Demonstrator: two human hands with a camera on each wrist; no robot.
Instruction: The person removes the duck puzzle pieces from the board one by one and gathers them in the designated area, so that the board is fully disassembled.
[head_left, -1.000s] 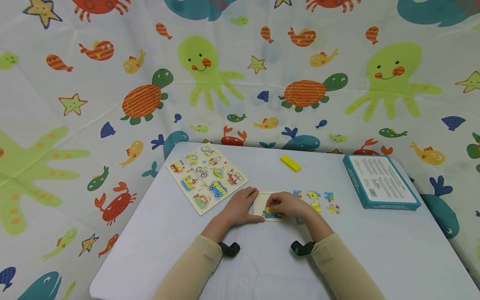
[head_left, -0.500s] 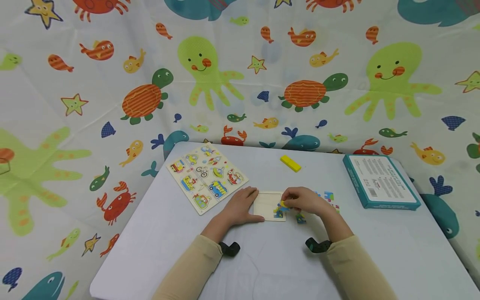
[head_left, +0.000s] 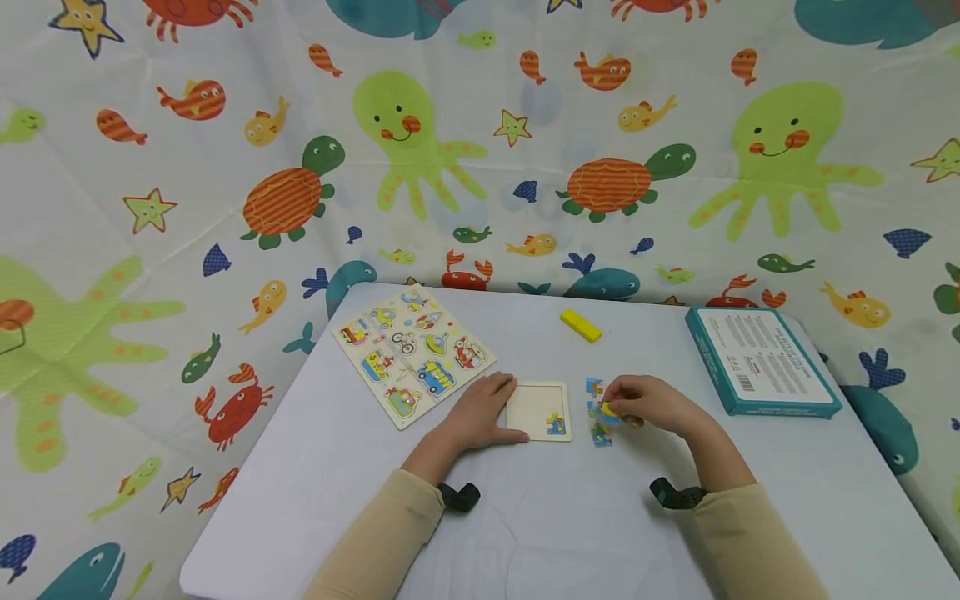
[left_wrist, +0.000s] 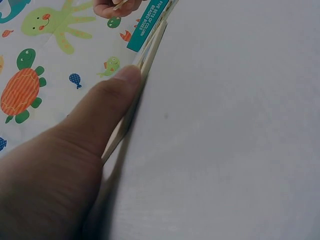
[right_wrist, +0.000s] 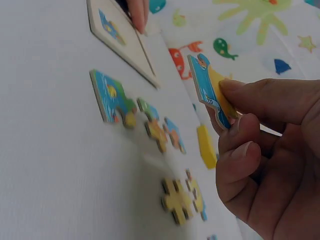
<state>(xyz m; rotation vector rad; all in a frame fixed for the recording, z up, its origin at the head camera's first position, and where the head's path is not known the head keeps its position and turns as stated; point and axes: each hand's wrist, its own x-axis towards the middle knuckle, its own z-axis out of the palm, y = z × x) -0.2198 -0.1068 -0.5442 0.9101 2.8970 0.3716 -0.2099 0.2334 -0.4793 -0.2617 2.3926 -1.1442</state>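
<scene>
My left hand [head_left: 477,414] rests along the left side of a small wooden puzzle tray [head_left: 528,408], its fingers at the far corner and its thumb on the near edge. One puzzle piece [head_left: 556,425] lies in the tray's near right corner. To the right of the tray, my right hand [head_left: 660,406] pinches another puzzle piece [right_wrist: 202,82], blue and yellow, between thumb and fingers, raised above the table. Loose jigsaw pieces [right_wrist: 111,97] lie below it in the right wrist view; from the head camera, the right hand covers some of them.
A wooden board with vehicle pictures [head_left: 412,354] lies behind the left hand. Further back is a yellow block [head_left: 581,326]. A teal box [head_left: 765,362] lies at the back right of the white table [head_left: 300,533], against a sea-animal curtain [head_left: 465,150].
My right hand has moved right, off the tray to above the loose pieces, carrying the pinched piece. The piece in the tray's corner is now fully uncovered. My left hand has stayed put.
</scene>
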